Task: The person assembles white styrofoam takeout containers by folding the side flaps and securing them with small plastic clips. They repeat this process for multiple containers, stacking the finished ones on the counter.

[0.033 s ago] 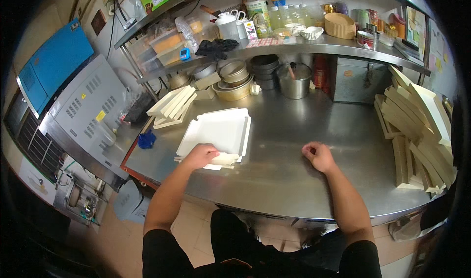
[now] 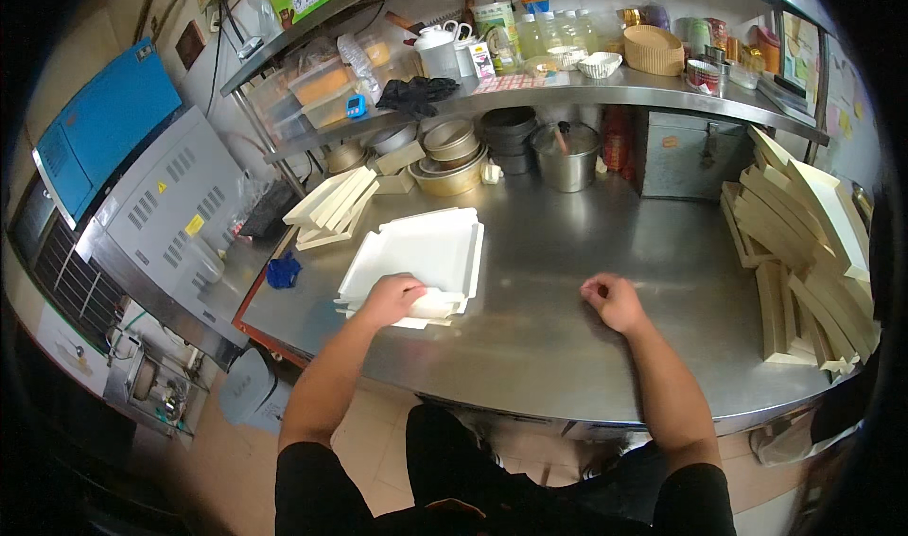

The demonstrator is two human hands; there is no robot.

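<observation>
A white cardboard box blank (image 2: 421, 252) with raised edge flaps lies on the steel table, left of centre. My left hand (image 2: 392, 299) is closed at its near edge, fingers curled over the folded near flap. The fingertips are partly hidden against the card. Well to the right, my right hand (image 2: 615, 301) rests on the bare steel, its fingers curled into a loose ring. Nothing shows inside that hand, and it is apart from the box.
Folded cream boxes (image 2: 331, 200) are stacked behind the blank at left; a taller leaning pile (image 2: 799, 243) stands far right. A blue cloth (image 2: 283, 270) lies near the left edge. Round pans (image 2: 452, 153), a steel pot (image 2: 566, 162) and a metal case (image 2: 695, 158) line the back under a loaded shelf.
</observation>
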